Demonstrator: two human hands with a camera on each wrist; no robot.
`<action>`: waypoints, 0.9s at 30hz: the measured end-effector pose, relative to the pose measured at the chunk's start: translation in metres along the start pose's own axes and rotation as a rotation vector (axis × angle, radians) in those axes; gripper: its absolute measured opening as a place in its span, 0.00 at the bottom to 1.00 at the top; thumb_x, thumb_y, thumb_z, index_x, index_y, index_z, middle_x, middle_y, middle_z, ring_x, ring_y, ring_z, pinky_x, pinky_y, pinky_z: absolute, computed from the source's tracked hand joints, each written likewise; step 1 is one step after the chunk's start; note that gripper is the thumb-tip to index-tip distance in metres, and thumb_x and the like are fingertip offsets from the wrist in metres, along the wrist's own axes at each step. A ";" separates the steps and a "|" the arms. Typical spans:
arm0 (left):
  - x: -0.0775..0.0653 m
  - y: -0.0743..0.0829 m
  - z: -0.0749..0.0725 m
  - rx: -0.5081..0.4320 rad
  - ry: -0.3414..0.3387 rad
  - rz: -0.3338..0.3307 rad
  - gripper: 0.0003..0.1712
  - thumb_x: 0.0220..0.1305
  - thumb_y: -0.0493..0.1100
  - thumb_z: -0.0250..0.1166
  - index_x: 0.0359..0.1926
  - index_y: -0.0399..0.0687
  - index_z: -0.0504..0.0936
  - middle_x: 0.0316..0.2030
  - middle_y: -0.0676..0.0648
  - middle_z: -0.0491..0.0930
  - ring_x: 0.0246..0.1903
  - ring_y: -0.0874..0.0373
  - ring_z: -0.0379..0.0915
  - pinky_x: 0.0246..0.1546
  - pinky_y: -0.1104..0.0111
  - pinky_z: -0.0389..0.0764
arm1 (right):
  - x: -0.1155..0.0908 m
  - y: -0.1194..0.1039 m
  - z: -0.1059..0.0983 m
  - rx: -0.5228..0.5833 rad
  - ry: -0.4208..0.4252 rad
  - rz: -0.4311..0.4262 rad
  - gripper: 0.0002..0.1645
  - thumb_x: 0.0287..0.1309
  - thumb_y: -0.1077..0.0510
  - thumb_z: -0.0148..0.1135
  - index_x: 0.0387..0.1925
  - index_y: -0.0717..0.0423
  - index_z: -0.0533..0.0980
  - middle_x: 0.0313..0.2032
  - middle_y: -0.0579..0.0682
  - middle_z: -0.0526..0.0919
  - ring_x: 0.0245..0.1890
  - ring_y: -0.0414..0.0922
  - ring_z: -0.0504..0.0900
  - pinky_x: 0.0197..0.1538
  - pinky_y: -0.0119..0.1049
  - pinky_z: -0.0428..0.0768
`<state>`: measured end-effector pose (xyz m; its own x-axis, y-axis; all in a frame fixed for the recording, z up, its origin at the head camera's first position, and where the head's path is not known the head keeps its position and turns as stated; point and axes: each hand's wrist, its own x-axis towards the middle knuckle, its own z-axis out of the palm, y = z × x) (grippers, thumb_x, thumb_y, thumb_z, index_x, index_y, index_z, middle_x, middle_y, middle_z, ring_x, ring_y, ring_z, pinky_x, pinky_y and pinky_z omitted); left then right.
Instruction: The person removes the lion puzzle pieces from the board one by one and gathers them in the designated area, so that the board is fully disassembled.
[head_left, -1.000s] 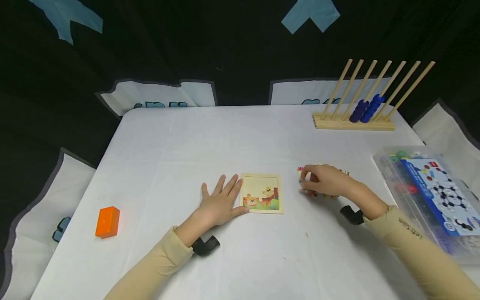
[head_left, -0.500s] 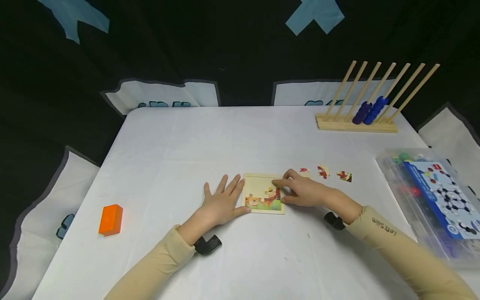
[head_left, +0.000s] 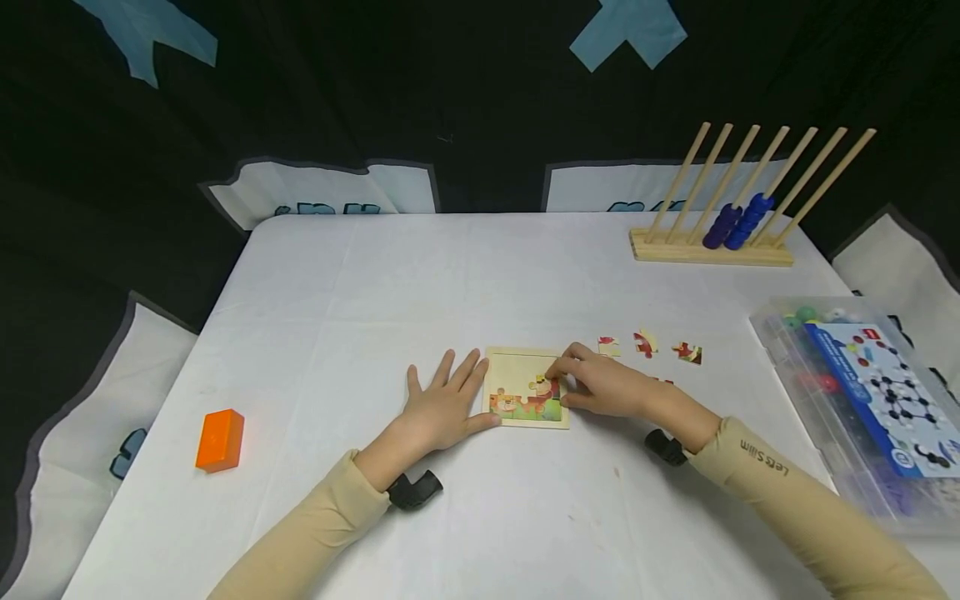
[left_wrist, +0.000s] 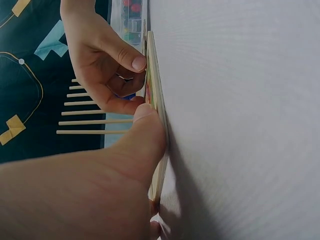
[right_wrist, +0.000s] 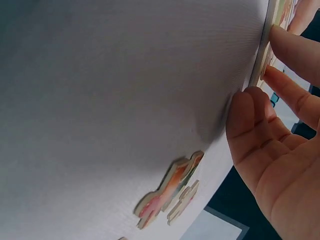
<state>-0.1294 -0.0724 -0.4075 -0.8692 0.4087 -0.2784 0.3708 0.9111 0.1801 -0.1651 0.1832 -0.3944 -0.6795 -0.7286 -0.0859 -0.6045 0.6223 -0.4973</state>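
A square wooden jigsaw board [head_left: 517, 362] lies mid-table, its lower part filled with a cartoon animal picture. My left hand [head_left: 442, 412] lies spread along its left side, with the thumb [left_wrist: 145, 117] resting on the near corner of the frame. At the board's right side, the fingers of my right hand [head_left: 603, 383] are bent over the picture. In the right wrist view, the index fingertip and thumb are at a small puzzle piece [right_wrist: 264, 73] by the board's edge, mostly covered by the fingers.
Loose puzzle pieces [head_left: 645, 343] lie right of the board, one partly behind the right wrist. Farther back stands a wooden peg rack [head_left: 712, 252] with blue beads. A clear plastic box [head_left: 810, 417] sits at the right edge, an orange block [head_left: 221, 440] at left.
My right hand has moved left from the loose pieces to the board's right side, then shifted slightly there. The left hand has stayed at the board.
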 end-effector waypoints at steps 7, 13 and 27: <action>0.001 -0.001 0.001 -0.013 0.007 0.007 0.49 0.57 0.71 0.46 0.71 0.52 0.41 0.70 0.50 0.36 0.67 0.46 0.28 0.53 0.34 0.36 | 0.002 0.003 -0.001 0.040 0.022 -0.010 0.18 0.51 0.61 0.65 0.45 0.54 0.72 0.38 0.50 0.70 0.28 0.42 0.68 0.32 0.32 0.70; 0.001 0.000 0.000 -0.006 0.010 0.007 0.49 0.57 0.71 0.46 0.71 0.52 0.42 0.70 0.50 0.36 0.67 0.46 0.28 0.53 0.34 0.36 | 0.006 0.004 -0.001 0.067 0.040 -0.012 0.15 0.49 0.61 0.66 0.40 0.54 0.73 0.33 0.44 0.75 0.30 0.41 0.71 0.35 0.33 0.72; 0.000 -0.001 0.001 -0.023 0.011 0.012 0.50 0.57 0.71 0.46 0.71 0.51 0.42 0.70 0.49 0.36 0.67 0.45 0.28 0.53 0.35 0.36 | 0.008 0.015 0.001 0.472 0.027 0.103 0.06 0.57 0.61 0.60 0.35 0.59 0.74 0.29 0.49 0.79 0.26 0.42 0.72 0.29 0.31 0.70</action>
<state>-0.1296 -0.0734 -0.4082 -0.8683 0.4190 -0.2656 0.3739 0.9046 0.2048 -0.1794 0.1860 -0.4027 -0.7406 -0.6581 -0.1359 -0.2829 0.4888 -0.8253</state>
